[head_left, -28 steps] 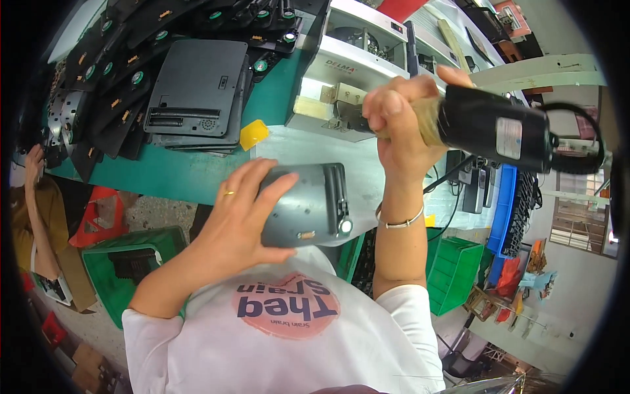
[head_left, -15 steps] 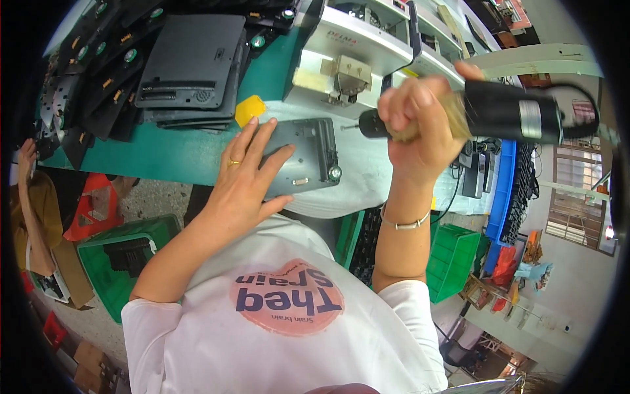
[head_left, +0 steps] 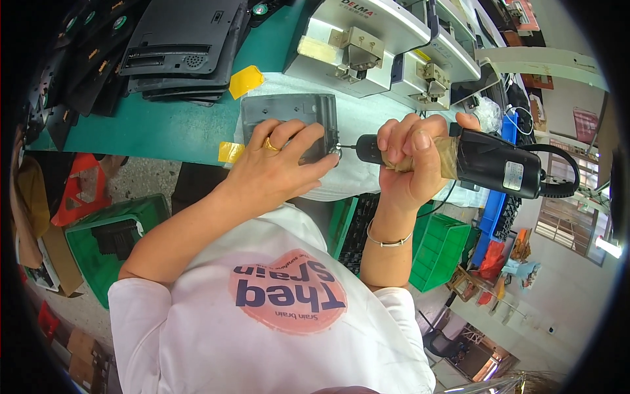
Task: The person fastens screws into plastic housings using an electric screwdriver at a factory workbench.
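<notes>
We locate the dark grey panel (head_left: pixel 282 106) at the centre of the frame, slightly above the middle, on a white sheet (head_left: pixel 367 180) laid over the green table (head_left: pixel 154 128). Our left hand (head_left: pixel 279 161) covers its lower part, fingers bent and slightly parted; a fingertip lies beside the round part at the panel's lower right corner. We cannot tell whether these fingers also grip an edge. Our right hand (head_left: pixel 417 154), right of centre, closes its fingers around the taped grip of a black electric screwdriver (head_left: pixel 502 164). The bit (head_left: pixel 348 147) points left to that corner; we cannot tell whether its tip makes contact.

Clearances: above the panel's right end, a strip of sheet separates it from the white machine (head_left: pixel 367 39) at top centre. To the upper left, a yellow piece (head_left: pixel 246 81) sits between the panel and the panel stack (head_left: pixel 177 36). A gap of green tabletop runs below the stack to the table's front edge. At right, the blue tray (head_left: pixel 491 220) lies below the screwdriver body.
</notes>
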Demonstrator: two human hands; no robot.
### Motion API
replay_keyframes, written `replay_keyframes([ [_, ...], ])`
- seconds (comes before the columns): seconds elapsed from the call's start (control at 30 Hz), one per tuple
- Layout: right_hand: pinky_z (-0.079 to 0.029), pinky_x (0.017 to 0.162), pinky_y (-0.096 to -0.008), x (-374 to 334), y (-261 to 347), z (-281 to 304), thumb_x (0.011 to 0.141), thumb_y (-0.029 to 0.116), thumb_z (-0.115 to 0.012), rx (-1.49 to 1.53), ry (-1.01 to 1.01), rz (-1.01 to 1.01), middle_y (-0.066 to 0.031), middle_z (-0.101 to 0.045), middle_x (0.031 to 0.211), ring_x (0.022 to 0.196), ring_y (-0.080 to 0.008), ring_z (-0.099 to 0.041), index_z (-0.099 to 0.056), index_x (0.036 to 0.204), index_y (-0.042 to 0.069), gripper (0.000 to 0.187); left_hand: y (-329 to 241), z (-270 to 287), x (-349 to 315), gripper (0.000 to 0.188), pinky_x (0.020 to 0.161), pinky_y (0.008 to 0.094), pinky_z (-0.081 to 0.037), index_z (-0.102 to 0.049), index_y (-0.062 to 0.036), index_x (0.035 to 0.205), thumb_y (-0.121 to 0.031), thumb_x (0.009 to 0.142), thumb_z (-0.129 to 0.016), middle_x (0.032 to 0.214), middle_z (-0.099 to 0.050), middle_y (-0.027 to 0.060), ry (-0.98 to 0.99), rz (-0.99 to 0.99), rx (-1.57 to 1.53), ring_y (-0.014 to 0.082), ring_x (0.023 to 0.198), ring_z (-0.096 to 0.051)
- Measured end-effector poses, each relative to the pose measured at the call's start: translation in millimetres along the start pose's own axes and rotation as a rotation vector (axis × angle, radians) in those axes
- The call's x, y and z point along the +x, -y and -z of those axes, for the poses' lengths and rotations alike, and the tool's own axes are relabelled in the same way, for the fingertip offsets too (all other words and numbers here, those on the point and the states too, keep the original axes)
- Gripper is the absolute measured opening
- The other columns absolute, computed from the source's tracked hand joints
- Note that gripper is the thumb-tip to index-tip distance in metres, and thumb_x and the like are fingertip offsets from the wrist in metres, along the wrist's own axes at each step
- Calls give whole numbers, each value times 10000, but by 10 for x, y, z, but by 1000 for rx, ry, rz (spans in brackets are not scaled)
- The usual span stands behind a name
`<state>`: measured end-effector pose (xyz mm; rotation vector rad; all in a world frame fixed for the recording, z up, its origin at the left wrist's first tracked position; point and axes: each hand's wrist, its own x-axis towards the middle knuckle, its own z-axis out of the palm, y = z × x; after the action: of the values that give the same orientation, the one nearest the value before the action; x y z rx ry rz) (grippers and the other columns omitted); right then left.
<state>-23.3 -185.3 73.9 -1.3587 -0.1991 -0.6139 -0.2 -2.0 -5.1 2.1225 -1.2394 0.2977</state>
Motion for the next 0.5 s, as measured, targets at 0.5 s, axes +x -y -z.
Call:
replay_keyframes([
  [0.5, -425, 485, -331, -2, -71, -29, 894, 33, -593, -13, 28, 17, -25, -484, 682, 499, -134, -447, -370, 1324, 147, 497, 7, -27, 1, 469, 950, 429, -328, -693, -245, 1070, -312, 621, -811, 1208, -510, 18, -18, 7, -12, 223, 1142, -443],
])
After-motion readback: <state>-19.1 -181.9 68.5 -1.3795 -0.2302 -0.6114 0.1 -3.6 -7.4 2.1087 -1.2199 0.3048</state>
